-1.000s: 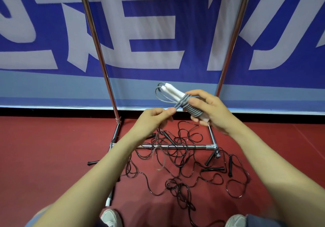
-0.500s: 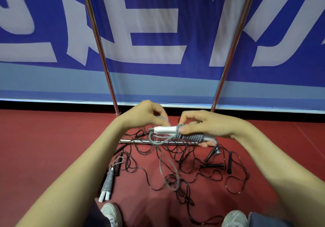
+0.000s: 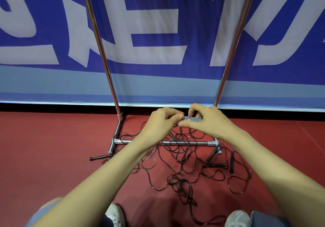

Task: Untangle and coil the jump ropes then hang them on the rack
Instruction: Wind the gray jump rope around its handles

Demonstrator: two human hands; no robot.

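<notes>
HANDS AT WORK ON A JUMP ROPE: A person's left hand point(image 3: 161, 122) and right hand point(image 3: 210, 121) meet in front of a chrome tubular metal rack point(image 3: 110, 79), together holding a grey coiled jump rope bundle point(image 3: 192, 119). The bundle lies between them, at three o'clock of the left hand and nine o'clock of the right. The left hand's curled fingers pinch one end. The right hand's thumb runs beneath the coil while its fingers curl over the top. At six o'clock of the hands, a tangle of thin black jump ropes point(image 3: 182, 181) sprawls on the red floor point(image 3: 52, 147), looping across the rack's base crossbar point(image 3: 123, 141). A black rope handle point(image 3: 213, 165) lies at five o'clock. A blue and white banner point(image 3: 158, 86) hangs behind.
</notes>
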